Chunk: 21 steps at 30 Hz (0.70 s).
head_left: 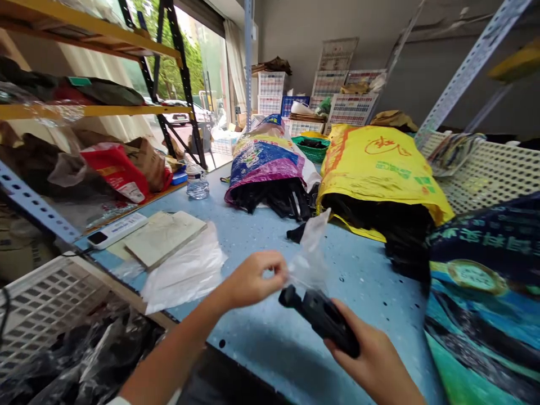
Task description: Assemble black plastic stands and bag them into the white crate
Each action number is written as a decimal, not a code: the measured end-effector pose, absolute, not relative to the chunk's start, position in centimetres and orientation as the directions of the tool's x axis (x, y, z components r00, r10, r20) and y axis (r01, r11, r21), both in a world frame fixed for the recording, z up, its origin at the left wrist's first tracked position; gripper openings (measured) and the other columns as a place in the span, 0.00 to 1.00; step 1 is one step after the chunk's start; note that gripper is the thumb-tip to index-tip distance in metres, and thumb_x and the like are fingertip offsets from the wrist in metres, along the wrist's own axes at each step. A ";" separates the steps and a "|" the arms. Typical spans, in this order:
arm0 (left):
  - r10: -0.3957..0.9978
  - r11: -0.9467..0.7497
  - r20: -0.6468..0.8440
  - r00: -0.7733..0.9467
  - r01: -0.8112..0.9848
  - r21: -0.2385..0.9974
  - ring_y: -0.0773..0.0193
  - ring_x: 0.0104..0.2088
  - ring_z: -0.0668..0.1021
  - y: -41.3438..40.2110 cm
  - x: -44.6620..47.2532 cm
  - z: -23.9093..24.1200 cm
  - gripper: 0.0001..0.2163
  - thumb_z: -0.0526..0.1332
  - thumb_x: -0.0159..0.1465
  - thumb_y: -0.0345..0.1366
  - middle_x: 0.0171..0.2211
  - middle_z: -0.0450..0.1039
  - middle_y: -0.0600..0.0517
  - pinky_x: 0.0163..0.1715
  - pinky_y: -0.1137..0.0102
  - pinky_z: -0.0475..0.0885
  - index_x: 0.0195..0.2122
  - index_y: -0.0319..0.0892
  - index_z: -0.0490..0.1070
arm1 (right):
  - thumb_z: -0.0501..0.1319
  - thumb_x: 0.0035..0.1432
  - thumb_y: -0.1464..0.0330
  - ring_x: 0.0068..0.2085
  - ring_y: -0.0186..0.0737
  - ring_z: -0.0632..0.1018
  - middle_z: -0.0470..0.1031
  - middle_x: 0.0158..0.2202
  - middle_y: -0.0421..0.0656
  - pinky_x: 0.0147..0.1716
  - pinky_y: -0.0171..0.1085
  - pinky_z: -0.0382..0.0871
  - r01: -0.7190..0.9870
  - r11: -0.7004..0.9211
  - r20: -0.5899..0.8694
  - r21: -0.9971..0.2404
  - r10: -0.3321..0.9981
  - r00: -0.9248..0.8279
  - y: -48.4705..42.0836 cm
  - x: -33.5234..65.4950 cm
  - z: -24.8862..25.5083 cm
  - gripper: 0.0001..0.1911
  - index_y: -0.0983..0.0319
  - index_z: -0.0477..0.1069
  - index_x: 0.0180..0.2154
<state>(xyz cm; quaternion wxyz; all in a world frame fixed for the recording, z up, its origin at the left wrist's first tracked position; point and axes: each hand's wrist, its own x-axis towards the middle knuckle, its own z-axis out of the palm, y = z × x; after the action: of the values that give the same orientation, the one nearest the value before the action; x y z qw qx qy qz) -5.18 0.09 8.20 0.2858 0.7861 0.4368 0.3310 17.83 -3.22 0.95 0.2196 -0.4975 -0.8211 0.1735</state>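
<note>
My left hand (pixel 253 279) pinches the edge of a small clear plastic bag (pixel 310 253) and holds it upright over the blue table (pixel 261 236). My right hand (pixel 371 354) grips a black plastic part (pixel 320 318), whose front end touches the bag's lower opening. Both hands are near the table's front edge. A stack of flat clear bags (pixel 185 270) lies to the left of my left hand.
A purple sack (pixel 265 163) and a yellow sack (pixel 379 163) spill black parts mid-table. A dark printed sack (pixel 485 292) lies at right. A flat board (pixel 162 236), a white remote-like device (pixel 116 229), a water bottle (pixel 197 183), shelving at left, white crates at back.
</note>
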 end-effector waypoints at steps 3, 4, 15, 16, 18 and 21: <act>0.930 -0.298 0.142 0.339 0.470 0.831 0.70 0.25 0.65 1.2 -5.5 8.5 0.08 0.52 0.55 0.35 0.20 0.59 0.57 0.26 0.74 0.60 0.20 0.40 0.57 | 0.56 0.43 0.71 0.38 0.42 0.73 0.71 0.40 0.42 0.34 0.35 0.66 0.613 0.403 0.066 -0.680 0.865 -0.497 -4.2 18.1 1.9 0.27 0.58 0.58 0.49; 0.935 -0.258 0.101 0.340 0.459 0.850 0.70 0.24 0.65 1.4 -5.4 8.6 0.08 0.53 0.54 0.35 0.20 0.60 0.57 0.25 0.75 0.60 0.21 0.40 0.58 | 0.56 0.42 0.72 0.38 0.42 0.73 0.71 0.40 0.41 0.34 0.34 0.66 0.578 0.394 0.061 -0.714 0.858 -0.510 -4.4 18.1 2.1 0.27 0.58 0.59 0.48; 0.858 -0.457 0.209 0.469 0.512 0.727 0.70 0.29 0.69 0.3 -4.0 10.2 0.05 0.53 0.57 0.36 0.29 0.68 0.56 0.29 0.75 0.61 0.32 0.42 0.65 | 0.63 0.40 0.62 0.30 0.38 0.71 0.69 0.30 0.38 0.27 0.33 0.64 0.129 -0.187 -0.219 -0.974 0.924 -0.313 -3.8 17.4 2.6 0.25 0.59 0.63 0.43; 0.848 -0.481 0.227 0.479 0.517 0.708 0.70 0.29 0.69 0.3 -4.0 10.3 0.05 0.53 0.57 0.37 0.29 0.68 0.56 0.28 0.76 0.61 0.32 0.42 0.65 | 0.64 0.39 0.63 0.29 0.36 0.71 0.68 0.30 0.38 0.26 0.33 0.64 0.068 -0.246 -0.255 -0.967 0.914 -0.315 -3.8 17.5 2.4 0.26 0.59 0.63 0.43; 0.826 -0.516 0.240 0.510 0.514 0.685 0.70 0.29 0.68 0.3 -4.0 10.3 0.06 0.53 0.58 0.37 0.29 0.68 0.56 0.29 0.76 0.61 0.33 0.42 0.66 | 0.65 0.37 0.63 0.25 0.35 0.71 0.68 0.27 0.37 0.23 0.33 0.64 -0.056 -0.340 -0.299 -0.939 0.885 -0.357 -3.9 17.6 2.1 0.26 0.60 0.63 0.42; 0.807 -0.539 0.246 0.537 0.499 0.678 0.71 0.30 0.68 0.4 -4.0 10.2 0.07 0.52 0.59 0.36 0.30 0.68 0.56 0.29 0.77 0.61 0.34 0.42 0.66 | 0.65 0.35 0.62 0.20 0.34 0.70 0.68 0.22 0.37 0.18 0.32 0.64 -0.224 -0.401 -0.291 -0.888 0.869 -0.401 -4.1 17.5 1.7 0.25 0.62 0.64 0.38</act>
<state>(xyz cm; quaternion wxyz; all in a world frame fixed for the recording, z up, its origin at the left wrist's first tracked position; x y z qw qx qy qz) -3.98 0.38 10.18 0.2764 0.8320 0.3924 0.2784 17.49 -4.08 1.74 0.3720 -0.4015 -0.4013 0.7344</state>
